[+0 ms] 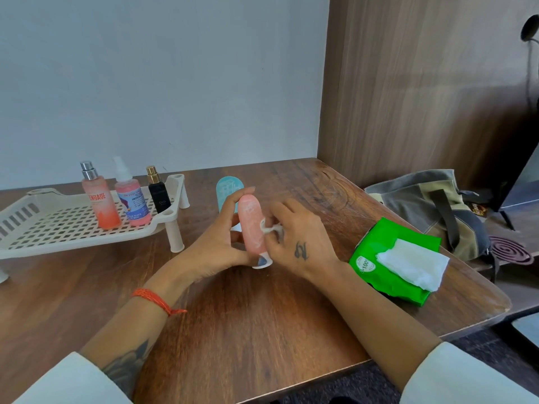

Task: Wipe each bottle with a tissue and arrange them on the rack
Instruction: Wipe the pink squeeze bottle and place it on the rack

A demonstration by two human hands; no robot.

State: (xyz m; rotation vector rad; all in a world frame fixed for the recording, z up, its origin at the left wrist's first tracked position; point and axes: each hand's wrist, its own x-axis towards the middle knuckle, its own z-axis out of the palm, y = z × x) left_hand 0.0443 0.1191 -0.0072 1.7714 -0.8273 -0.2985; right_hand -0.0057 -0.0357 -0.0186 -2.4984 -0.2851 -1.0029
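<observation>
Fingers (233,205) curl round upright pink tube (251,225) (right hand (297,237) pressing tissue (269,228)).

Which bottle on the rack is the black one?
The small black bottle with the gold cap, at the right end of the rack. The other two there are pinkish.

Both hands (221,243) (297,240) raised, fingers (233,199) seemingly curled.

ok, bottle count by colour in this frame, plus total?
Pink: 3, two on the rack (pink bottle, pink spray bottle), one in hand
Black: 1
Light blue: 1
Total: 5
</observation>
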